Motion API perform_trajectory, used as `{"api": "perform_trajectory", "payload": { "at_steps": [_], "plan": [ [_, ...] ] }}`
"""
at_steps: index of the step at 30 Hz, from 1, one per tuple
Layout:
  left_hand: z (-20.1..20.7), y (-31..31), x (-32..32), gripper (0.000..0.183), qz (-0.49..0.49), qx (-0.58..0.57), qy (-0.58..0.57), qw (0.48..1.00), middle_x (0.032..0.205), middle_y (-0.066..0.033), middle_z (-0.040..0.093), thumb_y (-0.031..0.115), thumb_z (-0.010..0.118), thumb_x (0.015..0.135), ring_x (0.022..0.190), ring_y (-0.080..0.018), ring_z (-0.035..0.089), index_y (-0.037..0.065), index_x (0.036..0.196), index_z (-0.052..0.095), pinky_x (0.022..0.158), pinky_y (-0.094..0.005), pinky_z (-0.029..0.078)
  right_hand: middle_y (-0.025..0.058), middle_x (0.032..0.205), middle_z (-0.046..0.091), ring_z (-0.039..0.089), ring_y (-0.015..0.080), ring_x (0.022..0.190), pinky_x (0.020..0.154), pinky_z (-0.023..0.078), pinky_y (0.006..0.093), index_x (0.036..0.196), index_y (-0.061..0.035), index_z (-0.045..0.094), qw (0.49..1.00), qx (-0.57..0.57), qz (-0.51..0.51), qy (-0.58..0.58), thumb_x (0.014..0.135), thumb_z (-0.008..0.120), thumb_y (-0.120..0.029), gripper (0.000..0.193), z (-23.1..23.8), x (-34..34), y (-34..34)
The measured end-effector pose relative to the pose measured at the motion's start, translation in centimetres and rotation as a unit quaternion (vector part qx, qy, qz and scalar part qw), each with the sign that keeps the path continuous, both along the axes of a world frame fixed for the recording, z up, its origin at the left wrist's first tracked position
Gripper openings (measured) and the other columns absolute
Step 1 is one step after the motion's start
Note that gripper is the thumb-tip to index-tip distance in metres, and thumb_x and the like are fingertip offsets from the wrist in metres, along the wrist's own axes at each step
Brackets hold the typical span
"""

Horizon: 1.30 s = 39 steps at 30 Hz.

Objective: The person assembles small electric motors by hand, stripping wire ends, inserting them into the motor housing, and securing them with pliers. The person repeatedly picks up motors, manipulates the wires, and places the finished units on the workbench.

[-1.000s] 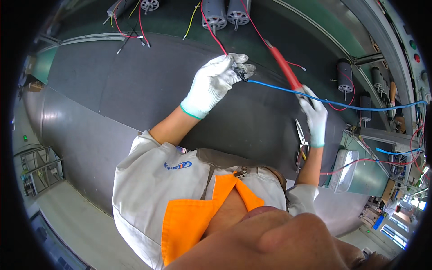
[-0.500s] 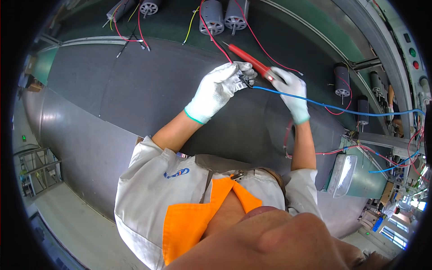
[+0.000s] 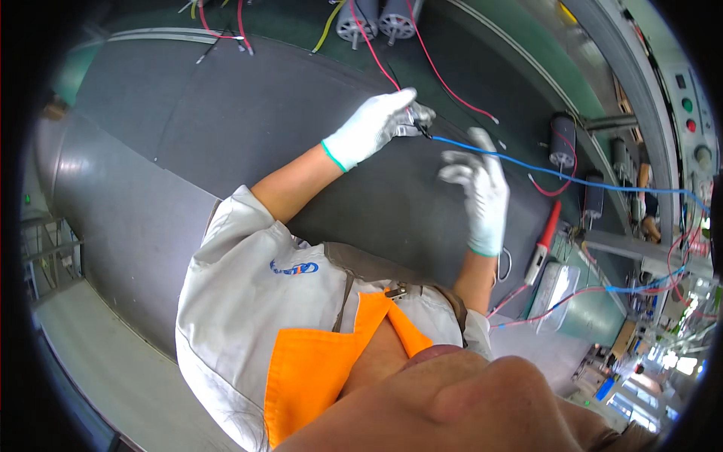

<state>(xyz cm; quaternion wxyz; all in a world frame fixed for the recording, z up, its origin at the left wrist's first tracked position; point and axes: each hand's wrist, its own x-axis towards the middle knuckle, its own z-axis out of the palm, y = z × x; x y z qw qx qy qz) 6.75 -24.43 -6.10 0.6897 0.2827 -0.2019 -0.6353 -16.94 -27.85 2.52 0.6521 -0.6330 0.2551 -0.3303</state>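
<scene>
My left hand (image 3: 376,126), in a white glove with a teal cuff, pinches a small black clip (image 3: 422,130) at the end of a blue wire (image 3: 520,160). A red motor lead (image 3: 380,64) runs into the same grip, and the fingers partly hide where they meet. That lead comes from a grey motor (image 3: 356,30) at the top. My right hand (image 3: 484,197), gloved alike, is raised with its fingers apart and holds nothing. To its right lies a red test probe (image 3: 550,226) with a pale handle end and a red cable.
Beside the first motor stands another grey motor (image 3: 397,24) with a red lead. More motors (image 3: 562,141) sit to the right. A clear plastic tray (image 3: 556,297) lies near the probe. A metal frame (image 3: 648,98) and a panel with green and red buttons (image 3: 689,113) border the dark work surface (image 3: 233,105).
My right hand has let go of the red probe, which now lies to the right, and its fingers have opened. My left hand keeps the clip and lead, slightly further right.
</scene>
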Motion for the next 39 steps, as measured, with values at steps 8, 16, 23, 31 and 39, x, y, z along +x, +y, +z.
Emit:
{"api": "perform_trajectory", "payload": {
  "at_steps": [8,16,23,31,39],
  "plan": [
    [0.8,7.9,11.7,0.043,0.155,0.132,-0.530,0.823,0.106,-0.0103,0.075,0.037,0.058,0.104,0.087,-0.0135,0.066,-0.002,0.102,0.076,0.084,-0.0300,0.051,0.0182,0.116,0.070,0.071,0.0274,0.094,0.083,0.060,0.0376,0.131,0.0076,0.057,0.967,-0.033,-0.030,-0.250,0.099,0.069,-0.035,0.055,2.2,6.1,-2.3],
    [0.9,11.7,15.3,0.029,0.437,0.105,-0.758,0.472,0.118,-0.0173,0.070,0.021,0.069,0.093,0.112,-0.0355,0.065,0.002,0.116,0.071,0.100,-0.0437,0.049,0.0036,0.081,0.059,0.051,0.0071,0.061,0.054,0.046,0.0267,0.159,-0.0045,0.029,0.978,-0.062,-0.170,0.107,0.094,0.071,-0.016,0.078,-6.3,19.7,-8.8],
    [1.9,3.8,9.5,0.029,0.320,-0.023,-0.702,0.636,0.123,-0.0140,0.070,0.016,0.066,0.096,0.117,-0.0326,0.064,0.005,0.123,0.069,0.103,-0.0420,0.049,0.0157,0.096,0.068,0.065,0.0179,0.057,0.045,0.053,0.0327,0.165,-0.0188,0.011,0.964,0.192,-0.173,-0.055,0.090,0.063,0.004,0.095,-10.5,29.7,-14.4],
    [0.7,-0.1,7.3,0.064,0.319,-0.079,-0.763,0.557,0.146,-0.0228,0.051,0.031,0.070,0.090,0.134,-0.0431,0.048,0.009,0.147,0.053,0.110,-0.0513,0.039,0.0097,0.075,0.066,0.064,0.0165,0.063,0.063,0.054,0.0352,0.158,-0.0133,0.034,0.965,-0.084,-0.029,0.247,0.089,0.060,-0.007,0.075,-4.0,11.3,-2.6],
    [1.6,7.0,-0.1,0.060,0.196,-0.143,-0.761,0.602,0.135,-0.0192,0.058,0.017,0.075,0.082,0.127,-0.0374,0.054,0.004,0.138,0.059,0.109,-0.0461,0.041,0.0186,0.088,0.069,0.067,0.0369,0.078,0.073,0.054,0.0463,0.150,-0.0079,0.049,0.879,-0.381,-0.085,0.273,0.088,0.064,-0.004,0.064,-2.7,-2.4,7.9]
  ]
}}
